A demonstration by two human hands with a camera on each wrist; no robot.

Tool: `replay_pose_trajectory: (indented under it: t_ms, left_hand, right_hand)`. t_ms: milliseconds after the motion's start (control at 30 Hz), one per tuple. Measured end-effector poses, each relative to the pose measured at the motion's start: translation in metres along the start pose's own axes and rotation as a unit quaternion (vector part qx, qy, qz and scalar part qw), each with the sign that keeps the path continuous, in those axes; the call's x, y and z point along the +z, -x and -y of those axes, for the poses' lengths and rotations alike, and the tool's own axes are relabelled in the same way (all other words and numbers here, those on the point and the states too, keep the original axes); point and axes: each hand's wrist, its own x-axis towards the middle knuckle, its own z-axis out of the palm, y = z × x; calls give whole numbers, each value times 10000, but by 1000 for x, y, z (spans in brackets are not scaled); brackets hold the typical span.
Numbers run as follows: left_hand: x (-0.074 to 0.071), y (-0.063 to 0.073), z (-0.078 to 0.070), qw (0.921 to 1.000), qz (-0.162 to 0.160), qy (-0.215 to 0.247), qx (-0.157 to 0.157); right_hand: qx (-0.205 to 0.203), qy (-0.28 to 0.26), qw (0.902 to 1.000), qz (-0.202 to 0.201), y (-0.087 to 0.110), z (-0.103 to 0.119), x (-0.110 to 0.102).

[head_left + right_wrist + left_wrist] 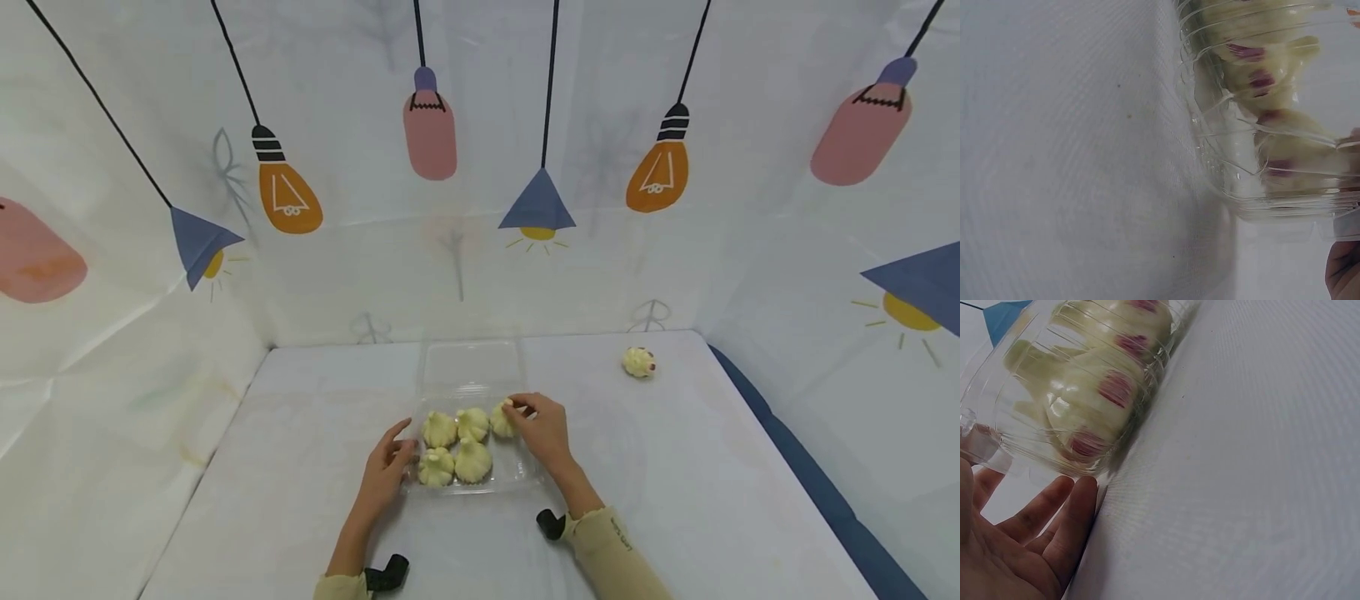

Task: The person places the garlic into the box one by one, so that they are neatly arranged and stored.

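Note:
A clear plastic clamshell container [514,475] sits on the table, its lid [471,364] folded back. Several pale yellow garlic bulbs [472,460] fill its left and middle parts; purple patches show low on the garlic [1088,394] in the left wrist view. My right hand [543,429] pinches another garlic bulb [501,421] by its top, in the container's far right part. Beside the container's left wall, my left hand [385,472] has its fingertips at the rim and lower edge. Only a sliver of the right hand [1344,269] shows in the right wrist view.
One more garlic bulb [639,362] lies at the table's far right. White cloth covers the table [675,467], and a white sheet with printed lamps hangs behind it. A dark blue strip [795,467] runs along the right edge.

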Motion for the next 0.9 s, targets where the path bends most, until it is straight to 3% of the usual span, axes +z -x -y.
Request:
replay_pose_trajectory:
  t_ms: [900]
  left_hand:
    - [0, 1, 1, 10000, 21, -13, -22]
  right_hand:
    - [174, 453, 9987, 134, 3, 1, 3]
